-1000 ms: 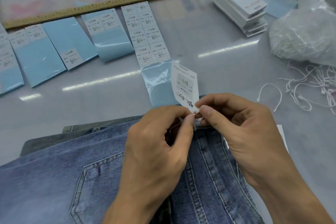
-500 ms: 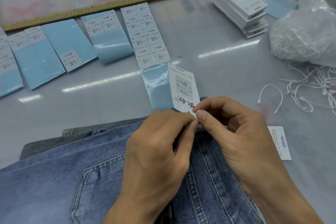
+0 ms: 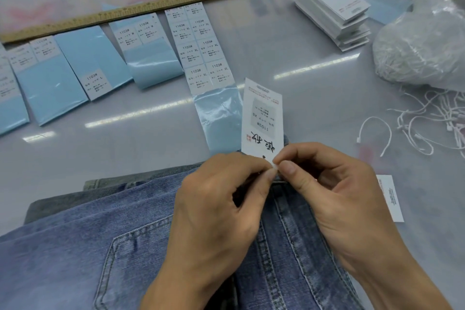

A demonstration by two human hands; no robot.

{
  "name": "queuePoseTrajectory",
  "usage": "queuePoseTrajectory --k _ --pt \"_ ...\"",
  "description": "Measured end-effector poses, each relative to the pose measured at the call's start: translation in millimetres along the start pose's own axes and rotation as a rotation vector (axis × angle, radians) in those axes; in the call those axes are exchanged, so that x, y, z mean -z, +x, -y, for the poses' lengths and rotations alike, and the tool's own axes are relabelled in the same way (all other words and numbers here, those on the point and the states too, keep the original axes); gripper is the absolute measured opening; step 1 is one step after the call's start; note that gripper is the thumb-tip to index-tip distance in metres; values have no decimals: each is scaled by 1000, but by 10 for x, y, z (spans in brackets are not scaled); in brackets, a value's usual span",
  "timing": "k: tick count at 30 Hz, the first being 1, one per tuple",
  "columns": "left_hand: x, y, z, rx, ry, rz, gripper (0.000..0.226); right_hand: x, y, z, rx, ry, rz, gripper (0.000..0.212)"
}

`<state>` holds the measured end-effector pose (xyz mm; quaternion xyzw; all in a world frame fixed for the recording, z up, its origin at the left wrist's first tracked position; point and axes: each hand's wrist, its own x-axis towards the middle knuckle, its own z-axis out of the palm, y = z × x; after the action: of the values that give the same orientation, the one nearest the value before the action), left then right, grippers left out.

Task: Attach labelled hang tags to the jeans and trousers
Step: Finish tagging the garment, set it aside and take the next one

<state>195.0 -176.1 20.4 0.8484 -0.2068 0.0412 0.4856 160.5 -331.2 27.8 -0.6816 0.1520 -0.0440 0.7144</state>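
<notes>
Blue jeans (image 3: 83,254) lie at the near edge of the table, waistband away from me, back pocket showing. A white labelled hang tag (image 3: 261,118) stands up above the waistband, its lower end between my fingertips. My left hand (image 3: 219,209) and my right hand (image 3: 334,199) meet there, thumb and forefinger of each pinching the small white fastener of the tag's string at the waistband. The string itself is mostly hidden by my fingers.
Blue backing sheets with size stickers (image 3: 201,50) lie in a row below a wooden ruler (image 3: 151,5). A stack of blank hang tags (image 3: 329,5) sits far right, beside a bag of strings (image 3: 422,50). Loose white strings (image 3: 432,121) and another tag (image 3: 390,199) lie at right.
The hang tag has tipped a little more upright and shifted right. Both hands stay pinched together at the waistband, with only small finger movements.
</notes>
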Motion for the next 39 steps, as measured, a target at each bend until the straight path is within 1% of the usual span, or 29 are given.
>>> queuePoseTrajectory --k 2,4,7,9,11,12,14,15,16,17,19,21,23,25,26,29,31,32,33,34,35,36,37,38,39 --pt "47 19 25 80 -132 45 0 5 5 16 13 -11 39 10" --pt "84 32 60 173 -279 47 5 14 9 37 33 -22 94 7" --pt "77 32 101 227 -379 58 12 36 -10 37 74 -107 125 8" --pt "40 7 121 214 -386 66 13 38 -64 16 83 -81 72 9" --pt "20 13 133 221 -395 69 21 21 -142 -4 98 -58 -5 13" --pt "26 33 137 239 -431 88 25 2 -184 -9 111 -78 -18 13" --pt "60 109 139 282 -583 144 26 -53 -259 0 168 -220 1 17" --pt "81 156 137 301 -629 159 23 -76 -291 13 221 -319 0 21" --pt "94 201 131 307 -625 159 21 -85 -321 18 282 -390 -23 24" --pt "97 247 114 302 -594 147 22 -84 -352 34 336 -417 -71 26" --pt "74 341 62 308 -590 105 31 -25 -418 78 412 -419 -237 29" --pt "41 433 -24 353 -729 84 32 58 -477 132 468 -419 -390 26" --pt "2 511 -152 376 -848 153 30 100 -525 224 519 -440 -470 22" --pt "-51 578 -280 358 -865 266 26 130 -593 309 541 -514 -507 18" --pt "-87 610 -332 354 -855 298 24 147 -647 344 545 -555 -501 18" --pt "-198 702 -479 416 -859 375 25 190 -843 383 575 -685 -437 23" --pt "-296 694 -538 431 -733 444 28 172 -955 399 619 -680 -405 26" --pt "-345 647 -538 410 -582 437 29 155 -970 431 617 -670 -402 37" --pt "-376 568 -513 386 -403 390 31 153 -971 450 581 -664 -386 49" --pt "-377 470 -476 356 -244 285 34 104 -961 496 548 -658 -345 56" --pt "-343 338 -419 345 -133 162 37 59 -955 489 561 -642 -295 52" --pt "-260 177 -344 304 -46 36 38 -52 -982 497 557 -638 -240 44" --pt "-134 5 -235 268 57 -69 37 -149 -1017 520 513 -618 -220 37" --pt "24 -185 -99 249 182 -145 35 -147 -992 516 486 -640 -178 33" --pt "125 -397 44 255 281 -196 33 -11 -910 508 505 -672 -28 29"
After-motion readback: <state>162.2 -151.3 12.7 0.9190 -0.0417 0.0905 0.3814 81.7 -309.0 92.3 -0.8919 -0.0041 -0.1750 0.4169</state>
